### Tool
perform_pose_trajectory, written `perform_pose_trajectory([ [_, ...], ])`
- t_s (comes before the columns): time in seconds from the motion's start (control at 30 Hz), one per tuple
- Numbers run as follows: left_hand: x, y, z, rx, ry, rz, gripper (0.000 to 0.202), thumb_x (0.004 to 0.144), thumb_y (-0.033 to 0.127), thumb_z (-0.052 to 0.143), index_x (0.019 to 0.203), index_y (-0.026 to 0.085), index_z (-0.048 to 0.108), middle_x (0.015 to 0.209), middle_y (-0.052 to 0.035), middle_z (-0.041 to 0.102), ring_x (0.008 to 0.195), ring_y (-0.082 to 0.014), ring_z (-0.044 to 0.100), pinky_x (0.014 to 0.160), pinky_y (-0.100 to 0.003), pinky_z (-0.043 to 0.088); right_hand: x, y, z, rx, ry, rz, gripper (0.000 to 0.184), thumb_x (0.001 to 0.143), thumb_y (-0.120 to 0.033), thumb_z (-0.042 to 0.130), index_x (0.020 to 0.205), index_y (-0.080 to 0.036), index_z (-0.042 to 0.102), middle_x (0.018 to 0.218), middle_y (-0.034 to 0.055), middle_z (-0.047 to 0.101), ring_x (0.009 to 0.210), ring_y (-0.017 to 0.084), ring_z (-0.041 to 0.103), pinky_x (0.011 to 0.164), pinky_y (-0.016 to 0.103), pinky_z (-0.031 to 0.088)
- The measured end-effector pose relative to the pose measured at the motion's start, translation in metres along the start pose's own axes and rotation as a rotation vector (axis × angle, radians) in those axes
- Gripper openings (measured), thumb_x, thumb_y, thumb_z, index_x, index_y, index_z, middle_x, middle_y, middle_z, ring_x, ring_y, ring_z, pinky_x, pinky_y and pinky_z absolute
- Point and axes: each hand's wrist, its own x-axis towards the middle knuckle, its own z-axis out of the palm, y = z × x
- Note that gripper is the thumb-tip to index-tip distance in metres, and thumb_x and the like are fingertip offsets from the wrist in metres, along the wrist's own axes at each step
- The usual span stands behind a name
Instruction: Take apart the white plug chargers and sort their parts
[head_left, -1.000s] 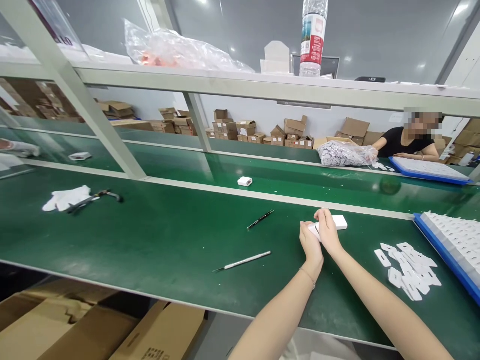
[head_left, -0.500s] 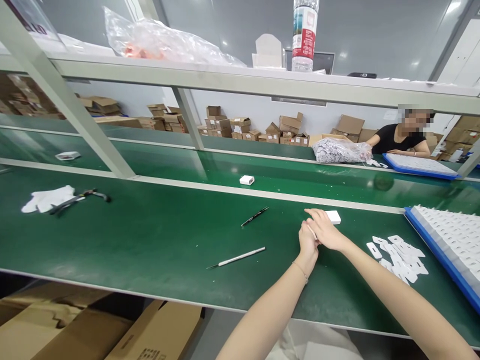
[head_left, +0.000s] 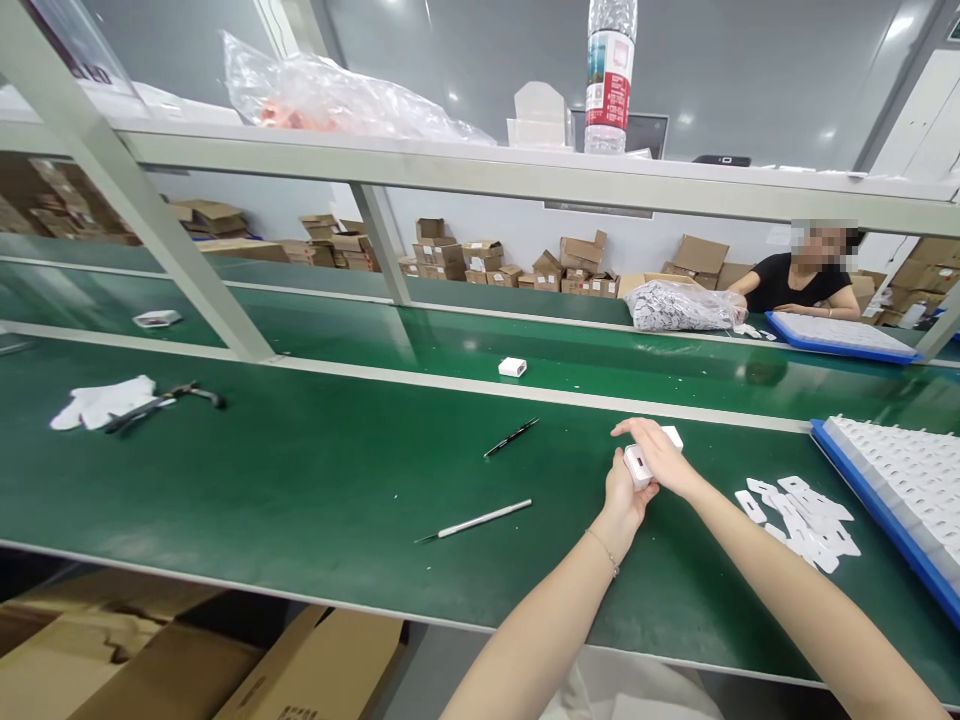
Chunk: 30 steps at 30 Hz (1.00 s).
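Here's my left hand gripping the white box from below, my right hand clasped across its top; it's over the green bench, near those loose white plates.

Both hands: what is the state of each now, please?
Left hand: closed, holding the white block.
Right hand: over the same block, fingers extended; grip hidden.

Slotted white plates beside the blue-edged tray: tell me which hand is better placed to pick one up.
Probably the right hand: it lies over the white casing, on the side nearer the slotted white plates, while the left hand supports the casing from below.
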Motion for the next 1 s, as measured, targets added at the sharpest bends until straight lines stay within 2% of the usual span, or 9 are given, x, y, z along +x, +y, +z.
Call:
perform_pose_trajectory([
  [0.13,-0.003,0.001,0.002,0.054,-0.001,-0.002,0.033,0.094,0.043,0.046,0.094,0.012,0.056,0.071,0.0011,0.054,0.051,-0.0073,0.049,0.046,-0.020,0.042,0.007,-0.008,-0.010,-0.113,-0.071,-0.095,0.047,0.097,-0.041,0.023,0.090,-0.021,0.064,0.105,0.0069,0.065,0.108,0.022,0.054,0.097,0.038,0.039],
  [0.27,-0.008,-0.001,0.002,0.097,-0.033,0.052,0.030,0.094,0.041,0.047,0.092,0.012,0.056,0.067,0.0024,0.053,0.050,-0.0070,0.049,0.043,-0.018,0.039,0.013,-0.010,-0.004,-0.255,-0.229,-0.184,0.038,0.093,-0.040,0.039,0.075,-0.021,0.066,0.091,0.0071,0.069,0.096,0.024,0.059,0.087,0.036,0.042],
  [0.4,-0.008,-0.004,0.001,0.138,-0.061,0.088,0.031,0.094,0.041,0.047,0.087,0.012,0.055,0.059,0.0049,0.048,0.042,-0.0051,0.042,0.036,-0.016,0.030,0.018,-0.007,0.000,-0.338,-0.325,-0.170,0.047,0.097,-0.039,0.032,0.071,-0.022,0.067,0.084,0.0035,0.071,0.077,0.020,0.065,0.070,0.030,0.045],
  [0.5,-0.008,-0.005,0.001,0.156,-0.069,0.108,0.033,0.093,0.044,0.046,0.087,0.013,0.055,0.057,0.0053,0.048,0.039,-0.0046,0.040,0.034,-0.016,0.027,0.021,-0.005,-0.001,-0.389,-0.340,-0.165,0.048,0.097,-0.039,0.030,0.073,-0.023,0.068,0.083,0.0015,0.072,0.074,0.019,0.066,0.069,0.029,0.045],
  [0.63,-0.008,-0.006,-0.001,0.160,-0.067,0.126,0.030,0.093,0.041,0.047,0.088,0.012,0.055,0.058,0.0054,0.048,0.040,-0.0045,0.040,0.035,-0.016,0.029,0.020,-0.004,0.002,-0.478,-0.324,-0.159,0.048,0.097,-0.038,0.031,0.072,-0.022,0.069,0.083,0.0031,0.073,0.077,0.020,0.066,0.067,0.029,0.044],
  [0.73,-0.004,-0.008,-0.005,0.134,-0.047,0.145,0.028,0.093,0.038,0.050,0.090,0.012,0.056,0.064,0.0037,0.051,0.045,-0.0053,0.044,0.040,-0.017,0.037,0.016,-0.007,0.009,-0.547,-0.290,-0.164,0.050,0.098,-0.036,0.028,0.074,-0.022,0.070,0.084,0.0048,0.073,0.079,0.021,0.066,0.066,0.029,0.043],
  [0.83,0.004,-0.011,-0.004,0.069,0.019,0.202,0.026,0.092,0.036,0.052,0.099,0.012,0.057,0.081,-0.0016,0.059,0.061,-0.0095,0.055,0.054,-0.023,0.049,0.011,-0.015,0.017,-0.614,-0.272,-0.213,0.050,0.098,-0.035,0.028,0.075,-0.020,0.070,0.084,0.0067,0.072,0.079,0.022,0.066,0.067,0.030,0.042],
  [0.9,0.012,-0.016,0.001,0.019,0.084,0.263,0.026,0.092,0.035,0.053,0.106,0.013,0.057,0.097,-0.0055,0.060,0.077,-0.0141,0.060,0.067,-0.030,0.054,0.006,-0.020,0.020,-0.656,-0.274,-0.254,0.049,0.098,-0.034,0.031,0.074,-0.018,0.070,0.083,0.0087,0.072,0.080,0.023,0.065,0.068,0.032,0.041],
  [1.0,0.021,-0.024,0.015,-0.027,0.167,0.352,0.028,0.092,0.034,0.052,0.114,0.017,0.055,0.114,-0.0086,0.057,0.094,-0.0186,0.059,0.080,-0.037,0.053,-0.001,-0.023,0.022,-0.692,-0.264,-0.283,0.049,0.098,-0.032,0.030,0.073,-0.016,0.070,0.081,0.0102,0.072,0.080,0.024,0.063,0.069,0.033,0.039],
])
